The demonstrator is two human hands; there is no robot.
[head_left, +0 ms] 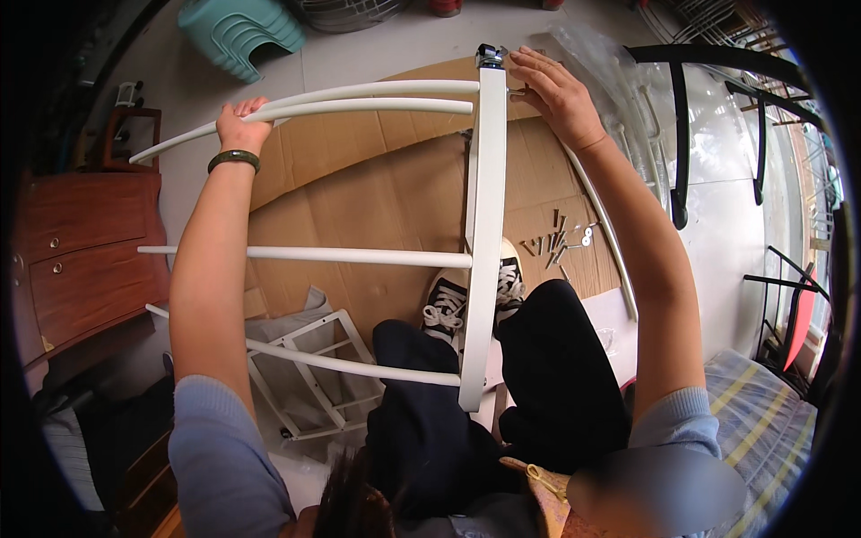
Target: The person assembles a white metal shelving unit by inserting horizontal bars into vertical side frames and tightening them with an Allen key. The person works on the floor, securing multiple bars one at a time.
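Observation:
A white metal frame stands in front of me, with a thick upright post (484,215) and several thin tubes running off it to the left. My left hand (242,124) is closed around the upper curved tubes (359,105). Beside the far end of the post is my right hand (560,100), its fingers bent. A small metal piece (517,91) sticks out between the post and this hand; its kind is unclear, and the fingertips partly hide it. A black caster (490,56) with a metal bracket sits on the post's far end.
Loose bolts (558,240) and small washers lie on the cardboard sheet (359,193). A smaller white frame (314,372) lies at lower left, near a brown cabinet (94,255). Teal stools (240,34) stand far left. Black metal legs (679,143) and clear plastic (592,54) are at right.

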